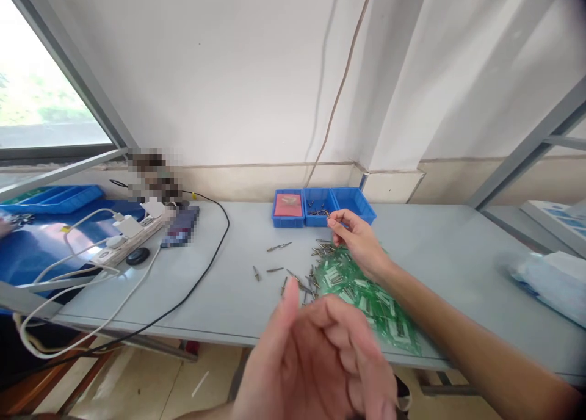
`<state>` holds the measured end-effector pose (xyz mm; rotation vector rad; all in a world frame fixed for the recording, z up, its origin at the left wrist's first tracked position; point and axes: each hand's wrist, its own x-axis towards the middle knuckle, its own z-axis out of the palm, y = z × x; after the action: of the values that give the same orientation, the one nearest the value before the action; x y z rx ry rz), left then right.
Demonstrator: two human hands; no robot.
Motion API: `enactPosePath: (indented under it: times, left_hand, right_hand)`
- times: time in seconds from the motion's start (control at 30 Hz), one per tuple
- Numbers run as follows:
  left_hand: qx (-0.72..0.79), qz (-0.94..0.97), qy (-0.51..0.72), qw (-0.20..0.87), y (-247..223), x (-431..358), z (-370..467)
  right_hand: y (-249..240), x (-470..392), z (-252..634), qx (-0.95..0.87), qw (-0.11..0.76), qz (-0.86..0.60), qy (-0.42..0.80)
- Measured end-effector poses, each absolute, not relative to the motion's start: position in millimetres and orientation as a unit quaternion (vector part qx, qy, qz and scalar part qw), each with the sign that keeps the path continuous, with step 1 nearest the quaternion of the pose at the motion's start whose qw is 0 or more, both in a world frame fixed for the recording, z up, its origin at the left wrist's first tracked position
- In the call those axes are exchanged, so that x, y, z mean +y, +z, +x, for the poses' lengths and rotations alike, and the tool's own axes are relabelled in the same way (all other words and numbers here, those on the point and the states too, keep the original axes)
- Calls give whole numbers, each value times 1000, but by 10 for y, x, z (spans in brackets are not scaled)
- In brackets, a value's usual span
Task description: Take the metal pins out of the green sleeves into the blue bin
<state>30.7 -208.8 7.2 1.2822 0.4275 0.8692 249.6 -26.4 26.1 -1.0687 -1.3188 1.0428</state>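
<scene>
The small pins (275, 270) look like bare metal, smooth and shiny where the light catches them. The wrapping (373, 301) is thin, wrinkled, glossy green plastic. I see hard plastic with a soft sheen in the blue bins (352, 201). The tabletop (434, 243) is smooth and nearly matt, the painted wall (229, 72) flat and dull, the power strip (144, 232) smooth plastic.

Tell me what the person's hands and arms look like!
The left hand and right hand are both bare, with no gloves on. The right forearm looks slim and bare too, with no sleeve, watch or bracelet showing.
</scene>
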Motion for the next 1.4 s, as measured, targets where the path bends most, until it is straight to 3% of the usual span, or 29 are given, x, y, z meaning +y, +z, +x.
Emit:
enactPosePath:
  times: [0.07, 0.17, 0.27, 0.4, 0.57, 1.03, 1.4]
  left_hand:
    - [193, 656, 382, 622, 572, -1807, 457]
    - [195, 876, 304, 321, 942, -1422, 463]
    - [177, 955, 216, 99, 844, -980, 276]
    - [271, 948, 167, -13, 540, -337, -28]
    - [387, 913, 128, -8, 322, 129, -218]
    - [404, 893, 171, 105, 75, 166, -364]
    - [395, 898, 164, 102, 101, 167, -352]
  right_hand:
    - [268, -266, 2503, -559, 542, -449, 438]
    - [266, -259, 2516, -570, 533, -456, 427]
    - [255, -242, 2529, -575, 532, -461, 418]
    - [240, -212, 2547, -562, 543, -462, 419]
    - [229, -186, 2564, -562, 545, -463, 415]
    - [252, -211, 2554, -571, 537, -464, 411]
    - [200, -195, 2541, -589, 525, -461, 407]
